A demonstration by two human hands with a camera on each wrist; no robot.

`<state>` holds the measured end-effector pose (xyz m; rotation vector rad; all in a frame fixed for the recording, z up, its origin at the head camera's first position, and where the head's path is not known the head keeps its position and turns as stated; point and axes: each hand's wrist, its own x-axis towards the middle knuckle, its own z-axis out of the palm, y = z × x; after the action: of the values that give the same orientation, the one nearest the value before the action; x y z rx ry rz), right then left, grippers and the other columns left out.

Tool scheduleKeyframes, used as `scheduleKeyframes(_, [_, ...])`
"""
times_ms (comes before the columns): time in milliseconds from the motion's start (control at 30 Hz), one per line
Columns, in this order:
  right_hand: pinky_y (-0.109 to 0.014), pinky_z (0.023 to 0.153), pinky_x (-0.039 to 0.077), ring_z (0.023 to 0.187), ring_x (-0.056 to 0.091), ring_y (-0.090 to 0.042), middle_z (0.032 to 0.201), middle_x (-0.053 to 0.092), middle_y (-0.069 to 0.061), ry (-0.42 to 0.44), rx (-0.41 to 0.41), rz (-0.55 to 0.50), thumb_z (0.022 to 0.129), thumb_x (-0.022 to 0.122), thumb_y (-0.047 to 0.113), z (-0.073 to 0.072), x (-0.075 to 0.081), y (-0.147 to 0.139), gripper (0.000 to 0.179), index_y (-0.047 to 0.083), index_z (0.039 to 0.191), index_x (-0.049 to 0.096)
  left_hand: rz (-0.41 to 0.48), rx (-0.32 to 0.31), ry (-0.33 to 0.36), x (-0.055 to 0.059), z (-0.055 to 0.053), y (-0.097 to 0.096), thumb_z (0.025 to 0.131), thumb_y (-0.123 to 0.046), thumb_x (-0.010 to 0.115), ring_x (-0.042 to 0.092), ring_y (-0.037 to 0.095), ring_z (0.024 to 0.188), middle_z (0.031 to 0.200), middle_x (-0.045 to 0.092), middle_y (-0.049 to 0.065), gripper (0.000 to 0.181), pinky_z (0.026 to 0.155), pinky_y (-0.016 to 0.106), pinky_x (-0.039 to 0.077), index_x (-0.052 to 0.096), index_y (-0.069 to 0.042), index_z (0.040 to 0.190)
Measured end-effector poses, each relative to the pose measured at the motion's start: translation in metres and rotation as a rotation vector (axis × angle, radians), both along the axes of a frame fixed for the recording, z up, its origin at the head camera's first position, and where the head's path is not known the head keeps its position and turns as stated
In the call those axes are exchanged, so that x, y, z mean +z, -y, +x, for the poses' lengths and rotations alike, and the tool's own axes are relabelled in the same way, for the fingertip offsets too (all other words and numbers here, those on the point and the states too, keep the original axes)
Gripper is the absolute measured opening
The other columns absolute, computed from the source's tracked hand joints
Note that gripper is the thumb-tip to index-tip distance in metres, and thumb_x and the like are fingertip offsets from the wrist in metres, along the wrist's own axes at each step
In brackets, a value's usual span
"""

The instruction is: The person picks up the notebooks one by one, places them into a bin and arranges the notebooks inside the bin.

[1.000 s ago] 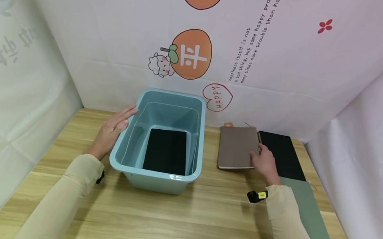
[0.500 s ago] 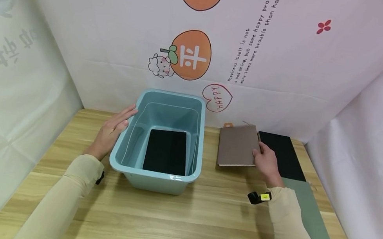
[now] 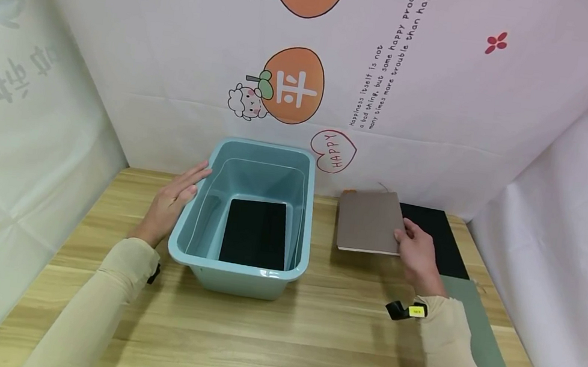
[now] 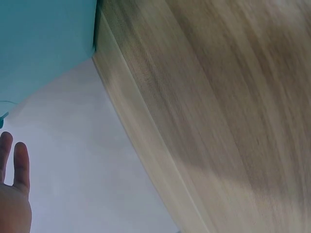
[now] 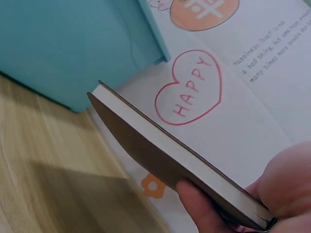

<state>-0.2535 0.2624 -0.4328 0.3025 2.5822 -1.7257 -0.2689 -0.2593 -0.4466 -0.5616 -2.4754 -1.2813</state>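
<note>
A brown notebook (image 3: pixel 370 222) is pinched along its right edge by my right hand (image 3: pixel 419 252), thumb on the cover. In the right wrist view the notebook (image 5: pixel 160 145) appears edge-on, white pages between its covers, raised off the table. My left hand (image 3: pixel 169 199) rests with straight fingers against the left rim of a blue plastic basin (image 3: pixel 247 281). Inside that basin a black notebook (image 3: pixel 254 233) lies flat on the bottom. Only part of the left hand (image 4: pixel 14 194) shows at the lower left of the left wrist view.
Right of my right hand lie another black notebook (image 3: pixel 438 233) and a green notebook (image 3: pixel 478 332), partly covered by the arm. A white printed cloth (image 3: pixel 423 101) stands behind the wooden table (image 3: pixel 253 348), with cloth along both sides too.
My right hand has lifted the brown notebook off the table and shifted slightly to the right with it. The left hand and the basin have stayed in place.
</note>
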Motion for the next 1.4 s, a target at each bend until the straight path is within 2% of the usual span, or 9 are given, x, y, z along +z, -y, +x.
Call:
scheduleKeyframes(233, [-0.047, 0.117, 0.039, 0.135, 0.046, -0.033, 0.152, 0.042, -0.025, -0.026, -0.064, 0.001, 0.11, 0.038, 0.02, 0.005, 0.011, 0.004, 0.057, 0.006, 0.163, 0.022, -0.004, 0.003, 0.004, -0.001, 0.0, 0.0, 0.112, -0.033, 0.036, 0.026, 0.011, 0.157, 0.166, 0.031, -0.018, 0.043, 0.123, 0.061, 0.023, 0.044, -0.039, 0.154])
scheduleKeyframes(333, [-0.045, 0.116, 0.04, 0.134, 0.046, -0.03, 0.152, 0.042, -0.024, -0.026, -0.065, -0.002, 0.11, 0.039, 0.021, 0.007, 0.017, 0.005, 0.057, 0.008, 0.163, 0.022, -0.005, 0.004, 0.003, -0.002, -0.001, 0.001, 0.112, -0.034, 0.036, 0.026, 0.011, 0.156, 0.166, 0.031, -0.019, 0.043, 0.123, 0.061, 0.023, 0.044, -0.04, 0.154])
scheduleKeyframes(433, [-0.032, 0.109, 0.044, 0.129, 0.049, -0.023, 0.149, 0.042, -0.022, -0.034, -0.06, -0.015, 0.11, 0.039, 0.023, 0.009, 0.023, 0.006, 0.057, 0.009, 0.163, 0.022, -0.005, 0.005, 0.0, -0.003, -0.001, 0.001, 0.112, -0.034, 0.036, 0.026, 0.011, 0.156, 0.166, 0.031, -0.019, 0.043, 0.123, 0.061, 0.024, 0.044, -0.04, 0.154])
scheduleKeyframes(533, [-0.015, 0.096, 0.046, 0.118, 0.052, -0.011, 0.144, 0.044, -0.017, -0.056, -0.053, -0.046, 0.11, 0.04, 0.023, 0.01, 0.028, 0.007, 0.058, 0.009, 0.163, 0.022, -0.004, 0.006, -0.006, -0.003, -0.002, 0.001, 0.112, -0.034, 0.036, 0.027, 0.012, 0.156, 0.166, 0.031, -0.019, 0.043, 0.123, 0.061, 0.024, 0.044, -0.04, 0.154])
scheduleKeyframes(633, [-0.006, 0.086, 0.048, 0.108, 0.052, -0.002, 0.136, 0.047, -0.011, -0.078, -0.043, -0.092, 0.11, 0.042, 0.021, 0.012, 0.033, 0.008, 0.058, 0.008, 0.163, 0.022, -0.003, 0.008, -0.006, -0.003, -0.002, 0.0, 0.112, -0.033, 0.036, 0.027, 0.012, 0.156, 0.166, 0.032, -0.019, 0.043, 0.123, 0.061, 0.024, 0.044, -0.039, 0.154])
scheduleKeyframes(800, [-0.007, 0.084, 0.051, 0.104, 0.055, 0.001, 0.124, 0.047, 0.002, -0.088, -0.008, -0.185, 0.11, 0.041, 0.021, 0.018, 0.042, 0.008, 0.06, 0.009, 0.164, 0.018, -0.001, 0.011, -0.005, -0.003, -0.001, 0.0, 0.112, -0.033, 0.036, 0.027, 0.013, 0.156, 0.166, 0.032, -0.018, 0.043, 0.123, 0.061, 0.024, 0.045, -0.038, 0.154])
scheduleKeyframes(900, [-0.007, 0.084, 0.051, 0.105, 0.054, 0.001, 0.122, 0.046, 0.005, -0.093, -0.002, -0.185, 0.11, 0.041, 0.023, 0.02, 0.049, 0.009, 0.06, 0.01, 0.164, 0.017, 0.001, 0.011, -0.006, -0.003, -0.001, 0.0, 0.112, -0.033, 0.036, 0.027, 0.013, 0.156, 0.166, 0.032, -0.018, 0.043, 0.123, 0.061, 0.024, 0.045, -0.037, 0.154])
scheduleKeyframes(1033, [-0.006, 0.083, 0.05, 0.104, 0.054, 0.002, 0.12, 0.046, 0.007, -0.11, -0.016, -0.173, 0.11, 0.042, 0.023, 0.023, 0.057, 0.012, 0.061, 0.01, 0.164, 0.018, -0.002, 0.012, -0.007, -0.002, -0.001, 0.0, 0.112, -0.033, 0.035, 0.027, 0.012, 0.156, 0.166, 0.032, -0.018, 0.043, 0.123, 0.06, 0.024, 0.044, -0.039, 0.154])
scheduleKeyframes(1400, [-0.008, 0.087, 0.051, 0.11, 0.052, -0.002, 0.12, 0.043, 0.008, -0.162, 0.024, -0.315, 0.109, 0.045, 0.024, 0.029, 0.074, 0.019, 0.064, 0.01, 0.164, 0.017, -0.015, 0.008, -0.019, -0.001, 0.0, -0.001, 0.112, -0.032, 0.035, 0.027, 0.015, 0.157, 0.167, 0.032, -0.015, 0.043, 0.123, 0.061, 0.024, 0.045, -0.037, 0.154])
